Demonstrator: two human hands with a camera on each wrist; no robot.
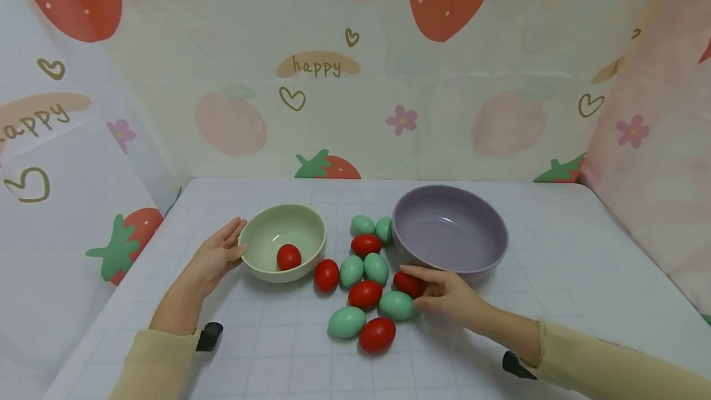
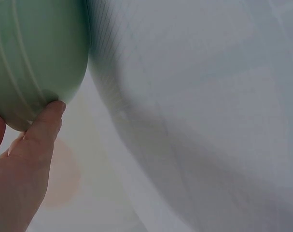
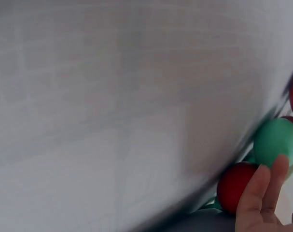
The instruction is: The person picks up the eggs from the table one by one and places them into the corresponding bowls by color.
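A light green bowl (image 1: 261, 267) stands on the left with one red egg (image 1: 289, 257) inside. My left hand (image 1: 213, 258) touches its left side near the rim; in the left wrist view, fairly straight fingers (image 2: 47, 121) lie against the outer wall. On the right, a purple bowl (image 1: 450, 239) holds nothing. My right hand (image 1: 458, 298) reaches over a red egg (image 1: 408, 284) in front of that bowl, index finger above it and thumb beside a green egg (image 1: 396, 305). The right wrist view shows two fingers (image 3: 255, 193) by a red egg (image 3: 235, 187).
Several red and green eggs lie loose between the bowls, among them a green egg (image 1: 347, 322) and a red egg (image 1: 378, 335) nearest the front. The white table (image 1: 266, 357) meets a fruit-printed cloth backdrop (image 1: 355, 122) at the back and sides.
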